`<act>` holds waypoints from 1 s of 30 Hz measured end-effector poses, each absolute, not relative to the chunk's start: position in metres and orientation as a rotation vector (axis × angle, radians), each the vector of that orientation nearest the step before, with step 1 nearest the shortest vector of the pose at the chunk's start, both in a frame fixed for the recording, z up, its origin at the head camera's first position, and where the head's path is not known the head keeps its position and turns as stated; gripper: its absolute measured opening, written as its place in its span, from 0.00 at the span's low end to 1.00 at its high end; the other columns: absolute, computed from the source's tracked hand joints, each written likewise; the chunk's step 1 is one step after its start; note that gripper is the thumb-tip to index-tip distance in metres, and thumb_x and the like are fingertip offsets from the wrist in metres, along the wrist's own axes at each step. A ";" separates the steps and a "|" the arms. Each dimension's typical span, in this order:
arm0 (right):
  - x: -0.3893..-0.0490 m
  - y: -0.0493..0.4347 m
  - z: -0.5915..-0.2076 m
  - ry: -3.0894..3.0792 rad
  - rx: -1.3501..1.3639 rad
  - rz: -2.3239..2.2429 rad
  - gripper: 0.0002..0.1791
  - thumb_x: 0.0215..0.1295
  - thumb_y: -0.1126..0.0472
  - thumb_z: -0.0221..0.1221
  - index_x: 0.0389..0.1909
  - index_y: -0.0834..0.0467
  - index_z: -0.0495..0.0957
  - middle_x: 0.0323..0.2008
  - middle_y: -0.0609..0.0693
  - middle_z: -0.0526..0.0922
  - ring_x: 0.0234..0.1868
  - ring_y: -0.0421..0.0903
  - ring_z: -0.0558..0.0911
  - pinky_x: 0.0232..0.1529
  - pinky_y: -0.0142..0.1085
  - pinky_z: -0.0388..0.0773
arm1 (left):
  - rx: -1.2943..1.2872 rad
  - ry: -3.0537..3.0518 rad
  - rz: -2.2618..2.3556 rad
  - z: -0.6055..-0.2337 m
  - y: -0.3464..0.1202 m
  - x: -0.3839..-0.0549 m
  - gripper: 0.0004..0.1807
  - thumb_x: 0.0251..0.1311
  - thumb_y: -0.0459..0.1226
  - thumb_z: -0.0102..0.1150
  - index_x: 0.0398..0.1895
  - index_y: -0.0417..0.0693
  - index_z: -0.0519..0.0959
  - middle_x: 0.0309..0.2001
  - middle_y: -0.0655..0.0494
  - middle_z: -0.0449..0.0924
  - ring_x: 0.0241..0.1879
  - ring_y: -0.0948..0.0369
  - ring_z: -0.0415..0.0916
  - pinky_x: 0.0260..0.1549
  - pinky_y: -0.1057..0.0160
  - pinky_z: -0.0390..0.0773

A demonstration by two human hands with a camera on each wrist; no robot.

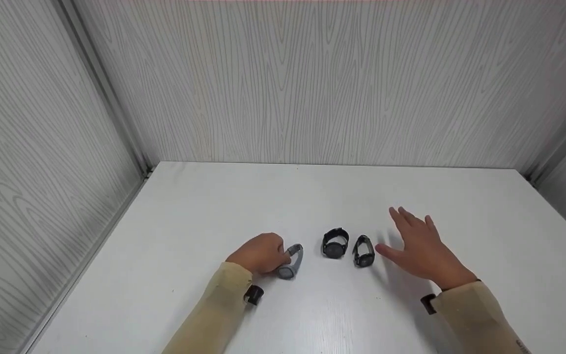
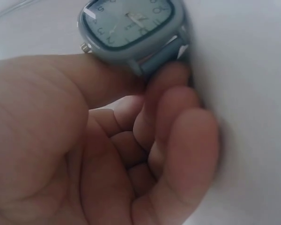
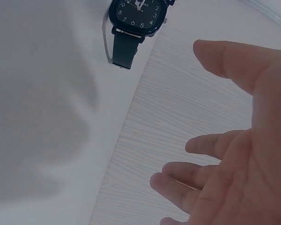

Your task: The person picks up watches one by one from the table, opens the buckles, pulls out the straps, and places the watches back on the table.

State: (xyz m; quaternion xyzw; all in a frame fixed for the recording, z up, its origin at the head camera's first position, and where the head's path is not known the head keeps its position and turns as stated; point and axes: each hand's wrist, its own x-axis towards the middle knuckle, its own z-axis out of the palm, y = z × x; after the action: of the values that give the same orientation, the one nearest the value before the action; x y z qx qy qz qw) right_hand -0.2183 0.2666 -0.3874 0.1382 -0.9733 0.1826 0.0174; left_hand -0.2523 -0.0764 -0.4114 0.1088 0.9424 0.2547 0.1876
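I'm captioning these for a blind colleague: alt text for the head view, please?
A person's left hand pinches a grey watch at a white table. Two dark watches sit to its right, with the outspread right hand beside them.

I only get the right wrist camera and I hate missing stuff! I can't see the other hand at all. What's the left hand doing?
Observer: The left hand pinches a grey-blue watch.

Operator: Ooh! What's on the front of that one?

Observer: Close up in the left wrist view, it has a pale dial with numbers around it.

Operator: Cool. And what's in between the two hands?

Observer: In the head view, a round-faced dark watch and another dark watch sit between the left hand and the right hand.
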 end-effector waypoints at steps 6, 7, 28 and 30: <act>-0.218 0.267 -0.388 -3.024 0.424 0.561 0.49 0.72 0.44 0.62 0.80 0.68 0.52 0.76 0.73 0.56 0.76 0.72 0.57 0.75 0.68 0.35 | 0.284 2.633 0.730 -0.413 -0.075 -0.253 0.13 0.67 0.40 0.60 0.25 0.48 0.72 0.23 0.56 0.74 0.23 0.60 0.70 0.23 0.62 0.68; -0.217 0.267 -0.388 -3.024 0.422 0.559 0.49 0.72 0.44 0.62 0.80 0.68 0.52 0.76 0.73 0.57 0.76 0.72 0.57 0.75 0.68 0.35 | 0.280 2.630 0.734 -0.413 -0.075 -0.252 0.13 0.67 0.40 0.60 0.25 0.48 0.73 0.23 0.56 0.75 0.23 0.60 0.70 0.23 0.62 0.68; -0.219 0.273 -0.386 -2.993 0.440 0.553 0.46 0.72 0.46 0.62 0.79 0.67 0.55 0.74 0.72 0.62 0.75 0.72 0.59 0.75 0.68 0.38 | 0.300 2.632 0.733 -0.419 -0.078 -0.255 0.16 0.69 0.42 0.60 0.25 0.49 0.70 0.24 0.57 0.70 0.25 0.60 0.67 0.25 0.61 0.66; -0.219 0.274 -0.384 -2.985 0.443 0.552 0.46 0.72 0.46 0.62 0.79 0.68 0.55 0.74 0.72 0.62 0.74 0.72 0.59 0.74 0.68 0.39 | 0.297 2.641 0.723 -0.418 -0.077 -0.256 0.15 0.69 0.42 0.60 0.26 0.49 0.70 0.25 0.57 0.71 0.26 0.60 0.68 0.26 0.61 0.66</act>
State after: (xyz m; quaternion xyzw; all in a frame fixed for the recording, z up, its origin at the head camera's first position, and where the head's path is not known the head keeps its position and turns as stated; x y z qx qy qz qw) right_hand -0.2191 0.2743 -0.3837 0.1442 -0.9724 0.1798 0.0367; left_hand -0.2556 -0.0772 -0.4183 0.1057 0.9409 0.2578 0.1926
